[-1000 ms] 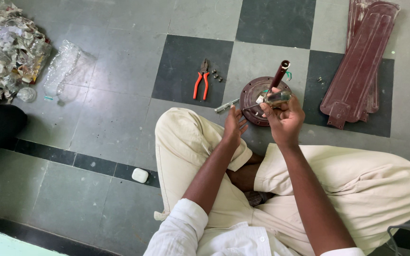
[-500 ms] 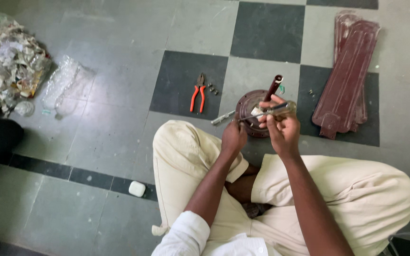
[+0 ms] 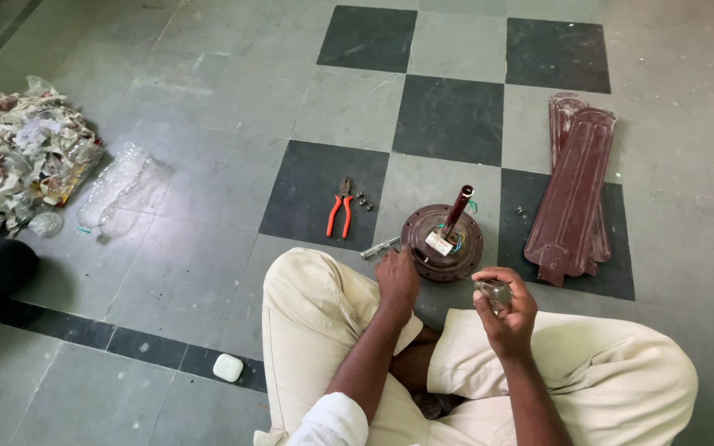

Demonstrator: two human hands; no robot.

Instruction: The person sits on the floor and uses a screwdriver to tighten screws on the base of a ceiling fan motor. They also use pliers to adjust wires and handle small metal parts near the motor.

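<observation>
Now right hand (image 3: 502, 307) clasps a small clear piece (image 3: 493, 291); left hand (image 3: 396, 277) rests loosely closed, holding nothing.

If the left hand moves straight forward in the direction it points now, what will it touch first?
Most likely the round brown fan motor: the left hand lies just short of its near rim, knuckles toward it. The small metal tool lies slightly left of that line; depth is uncertain.

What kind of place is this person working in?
Probably a room at home or a small informal repair spot: the person sits on a checkered tile floor beside a fan motor, fan blades and pliers.
</observation>
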